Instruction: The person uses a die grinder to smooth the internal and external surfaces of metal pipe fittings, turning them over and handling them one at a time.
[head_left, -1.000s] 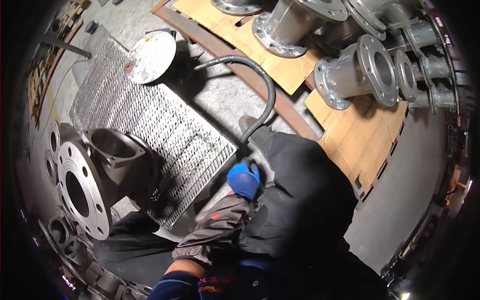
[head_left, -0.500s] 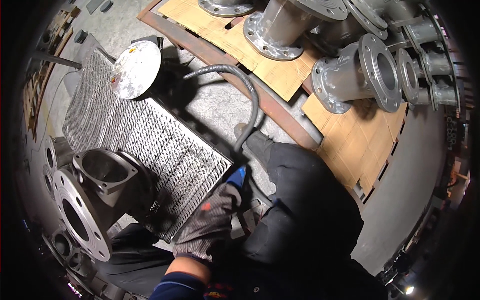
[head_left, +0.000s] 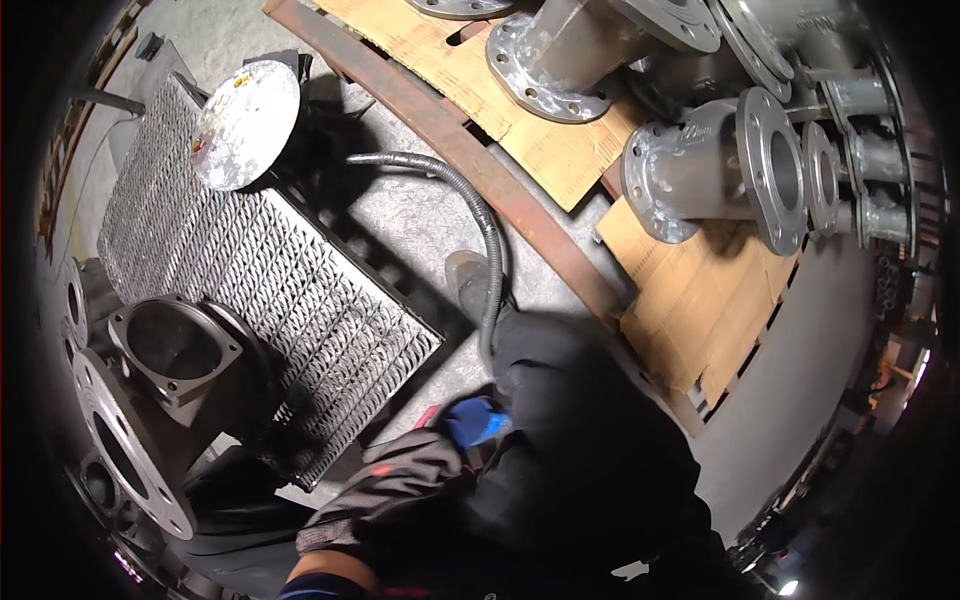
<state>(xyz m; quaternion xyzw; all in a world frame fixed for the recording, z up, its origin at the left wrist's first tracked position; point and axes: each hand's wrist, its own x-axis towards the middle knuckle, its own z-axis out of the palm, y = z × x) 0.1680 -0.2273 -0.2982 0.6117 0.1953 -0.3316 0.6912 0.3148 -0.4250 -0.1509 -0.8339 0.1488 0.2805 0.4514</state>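
Only one gloved hand (head_left: 400,490) shows, a dark work glove coming up from the bottom edge, and I can't tell which hand it is. It's closed around a blue-handled tool (head_left: 474,421) right above the dark trouser knee (head_left: 590,440). Just left sits the metal grating (head_left: 260,290), with a round metal disc (head_left: 246,124) on its far corner. A grey hose (head_left: 480,220) curves across the floor, with flanged pipes (head_left: 720,170) on cardboard beyond.

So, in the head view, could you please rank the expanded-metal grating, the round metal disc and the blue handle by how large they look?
1. expanded-metal grating, by far the largest.
2. round metal disc.
3. blue handle, smallest, though partly hidden by a gloved hand.
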